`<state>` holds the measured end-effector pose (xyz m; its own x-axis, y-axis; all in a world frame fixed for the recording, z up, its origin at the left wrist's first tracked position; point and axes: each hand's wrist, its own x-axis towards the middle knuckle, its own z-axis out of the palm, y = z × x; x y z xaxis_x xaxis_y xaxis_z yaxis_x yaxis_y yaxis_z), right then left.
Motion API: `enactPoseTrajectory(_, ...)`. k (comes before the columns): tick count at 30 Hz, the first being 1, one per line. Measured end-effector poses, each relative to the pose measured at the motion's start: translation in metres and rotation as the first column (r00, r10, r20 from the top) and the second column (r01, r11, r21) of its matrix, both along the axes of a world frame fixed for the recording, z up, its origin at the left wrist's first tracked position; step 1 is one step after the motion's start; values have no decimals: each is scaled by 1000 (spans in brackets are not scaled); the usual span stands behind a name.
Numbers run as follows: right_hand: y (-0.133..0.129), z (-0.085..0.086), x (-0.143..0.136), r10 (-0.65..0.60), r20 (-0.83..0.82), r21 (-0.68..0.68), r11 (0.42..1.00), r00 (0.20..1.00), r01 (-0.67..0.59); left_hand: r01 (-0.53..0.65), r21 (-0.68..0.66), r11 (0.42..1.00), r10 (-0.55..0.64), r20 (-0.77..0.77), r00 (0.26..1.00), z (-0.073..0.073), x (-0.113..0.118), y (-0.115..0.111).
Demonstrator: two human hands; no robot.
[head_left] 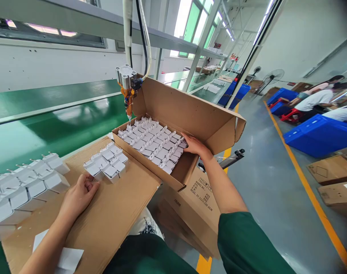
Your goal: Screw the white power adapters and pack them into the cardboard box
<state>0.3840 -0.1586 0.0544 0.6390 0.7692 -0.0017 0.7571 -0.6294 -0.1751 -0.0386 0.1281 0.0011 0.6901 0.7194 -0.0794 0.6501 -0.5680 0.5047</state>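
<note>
White plug adapters (pixel 153 142) with upright pins stand in close rows inside an open cardboard box (pixel 187 167). My right hand (pixel 194 146) reaches into the box's right end, thumb and fingers around a white plug adapter at the edge of the rows. A smaller group of white plug adapters (pixel 107 160) stands on a flat cardboard sheet (pixel 116 205). My left hand (pixel 82 192) rests on that sheet beside the group, fingers curled; their inner side is hidden. More white plug adapters (pixel 27 182) stand in rows at the left.
A nozzle device (pixel 128 91) hangs over the box's back left corner. The green conveyor belt (pixel 84 118) runs behind. White paper pieces (pixel 70 258) lie near my left forearm. A printed carton (pixel 198 198) stands below the box. People sit near blue bins (pixel 321 133) at the right.
</note>
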Motion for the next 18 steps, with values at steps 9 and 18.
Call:
enactPoseTrajectory(9, -15, -2, -2, -19, 13, -87, 996, 1000, 20, 31, 17, 999, -32, 67, 997, -4, 1, -2)
enactPoseTrajectory(18, -17, 13, -27, -103, 142, -49, 993, 984, 111, 47, 4, 999, -47, 136, 990, -5, 3, -8)
